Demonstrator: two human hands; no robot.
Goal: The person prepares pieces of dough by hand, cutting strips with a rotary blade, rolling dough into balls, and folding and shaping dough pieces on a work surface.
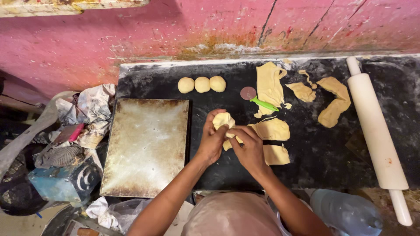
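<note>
My left hand (211,140) and right hand (248,148) are pressed together around a lump of dough (223,120), fingers pinching it from both sides just above the dark tabletop (315,157). The dough is pale yellow, soft and folded, its top bulging out over my fingers. Flat dough sheets (273,140) lie touching my right hand. Three dough balls (202,84) sit in a row further back, a metal tray (146,146) lies to my left, and a rolling pin (376,131) well off to the right.
</note>
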